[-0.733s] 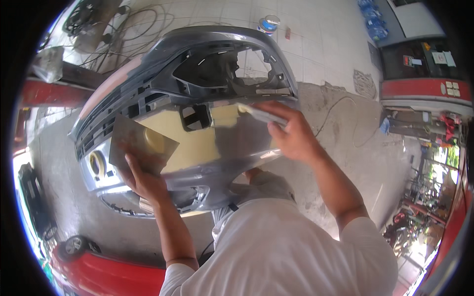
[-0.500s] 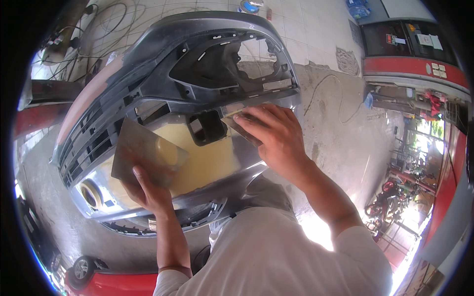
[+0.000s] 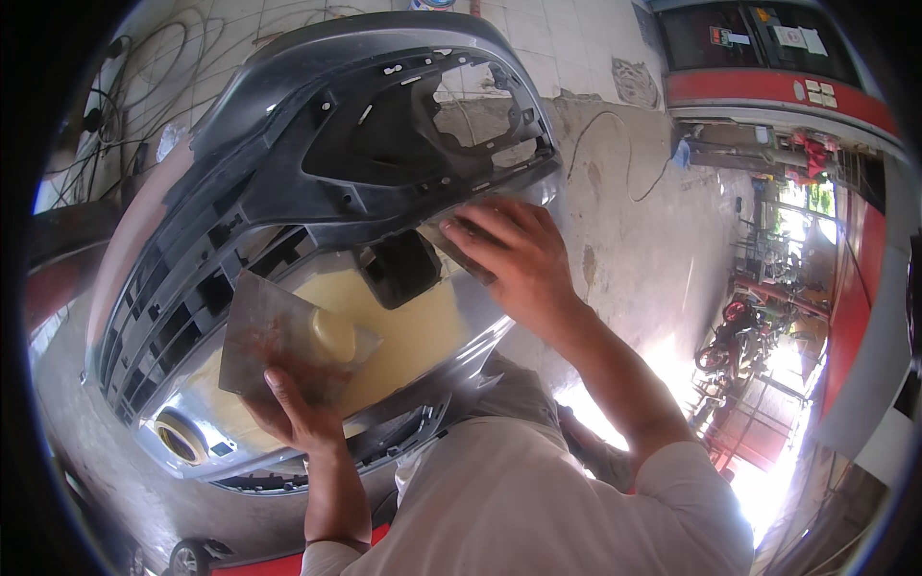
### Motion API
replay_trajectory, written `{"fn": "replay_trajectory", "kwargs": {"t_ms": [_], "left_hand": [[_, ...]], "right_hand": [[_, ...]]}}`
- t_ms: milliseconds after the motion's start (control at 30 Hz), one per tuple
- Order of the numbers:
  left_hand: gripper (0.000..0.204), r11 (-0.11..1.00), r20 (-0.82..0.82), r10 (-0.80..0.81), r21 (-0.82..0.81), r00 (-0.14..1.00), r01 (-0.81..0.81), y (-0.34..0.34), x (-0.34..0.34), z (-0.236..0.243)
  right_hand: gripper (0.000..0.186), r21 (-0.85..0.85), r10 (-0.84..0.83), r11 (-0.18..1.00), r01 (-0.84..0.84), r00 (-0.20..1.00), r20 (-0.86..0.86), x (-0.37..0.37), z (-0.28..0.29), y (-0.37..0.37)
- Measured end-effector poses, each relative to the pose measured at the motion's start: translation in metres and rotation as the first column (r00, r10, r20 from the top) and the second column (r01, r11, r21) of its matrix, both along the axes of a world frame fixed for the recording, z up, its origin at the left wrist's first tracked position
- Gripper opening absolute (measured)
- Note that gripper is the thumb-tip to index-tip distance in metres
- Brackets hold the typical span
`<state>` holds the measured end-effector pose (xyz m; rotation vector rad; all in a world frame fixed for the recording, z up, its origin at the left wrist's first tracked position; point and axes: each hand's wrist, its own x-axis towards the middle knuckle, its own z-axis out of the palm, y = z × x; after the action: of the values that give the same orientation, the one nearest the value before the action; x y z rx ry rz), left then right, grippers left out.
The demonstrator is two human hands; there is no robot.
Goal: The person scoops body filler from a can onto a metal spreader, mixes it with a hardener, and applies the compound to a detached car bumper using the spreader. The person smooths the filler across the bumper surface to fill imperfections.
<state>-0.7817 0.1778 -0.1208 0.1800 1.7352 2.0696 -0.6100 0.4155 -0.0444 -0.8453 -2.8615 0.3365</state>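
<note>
A large grey car bumper (image 3: 379, 40) lies in front of me, with a broad patch of yellow putty (image 3: 427, 324) on its near face. My left hand (image 3: 300, 418) grips a flat metal putty plate (image 3: 254, 331) above the bumper, thumb on top; the plate carries a mound of yellow putty (image 3: 332, 336) and reddish stains. My right hand (image 3: 523, 257) is closed on a thin, dark-edged putty spreader (image 3: 468, 259), held beside the square opening (image 3: 403, 271) in the bumper. Fingers partly hide the spreader, and whether its edge touches the bumper I cannot tell.
A roll of masking tape (image 3: 181, 439) rests at the bumper's lower left end. Cables (image 3: 197, 43) tangle on the tiles at upper left, and a thin hose (image 3: 629, 178) curves over the concrete. A motorcycle (image 3: 725, 336) stands at right; a car wheel (image 3: 189, 557) shows at lower left.
The view has shifted, so the bumper sits a little further left and turned in the picture. Both hands keep their grips, and the right hand with the spreader stays near the square opening.
</note>
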Motion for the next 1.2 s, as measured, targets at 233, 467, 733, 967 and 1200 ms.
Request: {"fn": "replay_trajectory", "kwargs": {"t_ms": [233, 467, 733, 967, 1200], "left_hand": [[0.051, 0.999, -0.068, -0.008, -0.054, 0.998, 0.004, -0.009, 0.001, -0.013], [0.053, 0.997, -0.098, -0.03, -0.071, 0.995, 0.023, -0.012, -0.001, -0.013], [0.053, 0.998, -0.01, -0.033, -0.048, 0.999, 0.032, -0.008, 0.003, -0.004], [0.05, 0.999, -0.006, -0.033, 0.015, 0.999, 0.033, -0.008, 0.006, -0.008], [0.054, 0.991, -0.058, -0.009, -0.134, 0.998, 0.001, -0.013, 0.005, -0.006]], "right_hand": [[0.048, 0.017, 0.022, 1.0, -0.023, 1.0, 0.01, 0.009, 0.018, 0.006], [0.045, 0.005, 0.036, 0.999, -0.036, 0.999, -0.025, -0.006, 0.002, 0.011], [0.041, -0.011, -0.01, 1.0, 0.01, 0.999, -0.038, -0.001, -0.007, 0.0], [0.045, -0.027, -0.016, 1.0, 0.016, 1.0, -0.022, 0.01, 0.011, 0.001], [0.051, -0.028, -0.024, 0.999, 0.023, 1.0, -0.015, 0.003, -0.008, 0.013]]}}
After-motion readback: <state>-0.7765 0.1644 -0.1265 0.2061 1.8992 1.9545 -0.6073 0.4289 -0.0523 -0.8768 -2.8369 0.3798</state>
